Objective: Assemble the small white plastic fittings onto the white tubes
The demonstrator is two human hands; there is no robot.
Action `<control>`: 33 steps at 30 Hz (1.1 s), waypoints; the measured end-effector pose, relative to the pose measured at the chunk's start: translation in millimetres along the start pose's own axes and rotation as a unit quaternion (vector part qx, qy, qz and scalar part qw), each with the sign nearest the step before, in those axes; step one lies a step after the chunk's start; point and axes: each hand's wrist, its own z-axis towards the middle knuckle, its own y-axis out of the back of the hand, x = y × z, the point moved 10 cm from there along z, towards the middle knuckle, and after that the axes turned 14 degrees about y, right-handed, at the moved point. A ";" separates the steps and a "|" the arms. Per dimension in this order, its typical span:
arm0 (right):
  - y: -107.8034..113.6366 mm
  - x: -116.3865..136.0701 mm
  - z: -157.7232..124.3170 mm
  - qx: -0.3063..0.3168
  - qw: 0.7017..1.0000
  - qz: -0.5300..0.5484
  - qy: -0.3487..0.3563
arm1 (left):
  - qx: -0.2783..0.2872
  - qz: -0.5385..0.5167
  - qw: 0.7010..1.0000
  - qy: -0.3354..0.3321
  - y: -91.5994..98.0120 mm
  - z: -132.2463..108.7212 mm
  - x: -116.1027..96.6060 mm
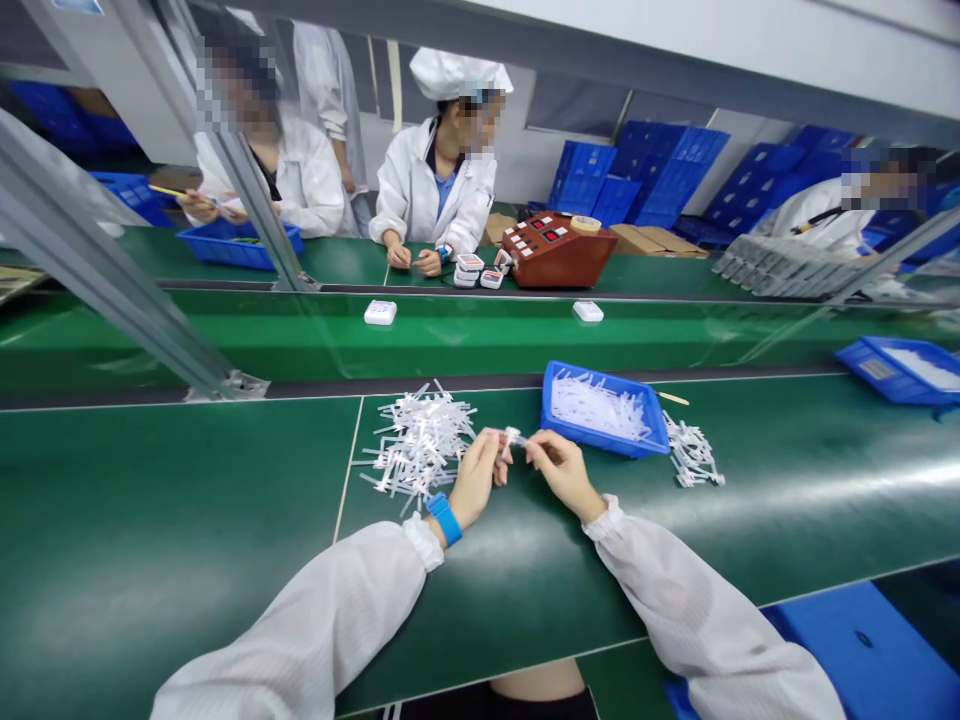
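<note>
My left hand (478, 475) and my right hand (561, 470) meet over the green bench (225, 520), both pinched on one small white plastic part (513, 437) held between their fingertips. A blue wrist strap (445, 519) sits on my left wrist. Just left of my left hand lies a loose pile of white plastic sticks (420, 445). Behind my right hand stands a blue tray (602, 408) filled with several more white parts. A smaller heap of white pieces (691, 455) lies to the right of that tray.
A green conveyor belt (465, 340) runs across beyond the bench, carrying two white devices (380, 313). Opposite sit co-workers in white coats, with a brown tester box (559, 250), blue trays and stacked blue crates. A metal frame post (112, 270) slants at left. Another blue tray (904, 368) sits far right.
</note>
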 end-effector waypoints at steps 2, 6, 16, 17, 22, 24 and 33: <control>17.2 0.9 -0.8 -0.086 0.996 -0.030 0.016 | 0.009 0.020 1.000 0.001 -3.0 -2.7 -0.4; 15.8 10.1 2.8 -0.110 0.989 -0.073 0.070 | 0.073 0.253 0.954 -0.147 -35.6 -33.1 -18.0; -107.9 60.3 29.8 0.095 0.942 -0.131 0.295 | 0.284 0.446 0.659 -0.536 -122.4 -154.6 27.4; -111.5 59.9 33.8 0.083 0.944 -0.138 0.288 | 0.277 0.453 0.663 -0.528 -120.2 -150.6 25.1; -96.8 59.9 36.2 0.014 0.955 -0.132 0.265 | 0.223 0.493 0.706 -0.457 -100.4 -118.4 5.0; -82.4 59.0 29.7 -0.001 0.958 -0.127 0.258 | 0.217 0.496 0.718 -0.437 -94.5 -110.3 0.4; 28.2 31.5 7.2 -0.034 0.931 -0.284 0.225 | 0.218 0.457 0.813 -0.289 -77.0 -77.9 -14.6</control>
